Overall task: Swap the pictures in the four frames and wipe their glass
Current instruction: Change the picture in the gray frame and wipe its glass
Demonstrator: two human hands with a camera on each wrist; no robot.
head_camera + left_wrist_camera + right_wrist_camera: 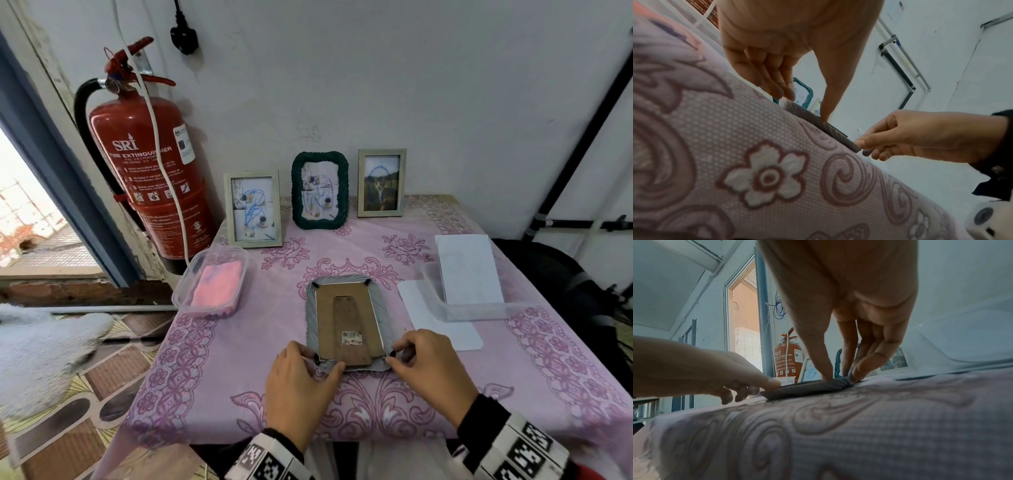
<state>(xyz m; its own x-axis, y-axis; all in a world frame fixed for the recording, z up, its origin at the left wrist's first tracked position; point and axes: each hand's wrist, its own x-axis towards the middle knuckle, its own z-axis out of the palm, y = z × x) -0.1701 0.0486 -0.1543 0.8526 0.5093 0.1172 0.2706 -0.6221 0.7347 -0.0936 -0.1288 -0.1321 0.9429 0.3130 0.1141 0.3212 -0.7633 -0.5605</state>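
A grey frame (344,322) lies face down on the table's near middle, its brown backing board and folded stand facing up. My left hand (322,363) rests at its near left corner: straight fingers (777,87) touch the edge by a black tab and the thumb presses down on the back. My right hand (394,356) pinches the near right corner (846,382) between thumb and fingers. Three frames stand at the back wall: a light one (253,209), a dark green one (320,190) and another light one (382,183), each with a picture scribbled in blue.
A clear tub with a pink cloth (214,282) sits left of the grey frame. At the right, a clear container (479,308) holds white sheets, and another sheet (442,329) lies under it. A red fire extinguisher (147,164) hangs beyond the table's left edge.
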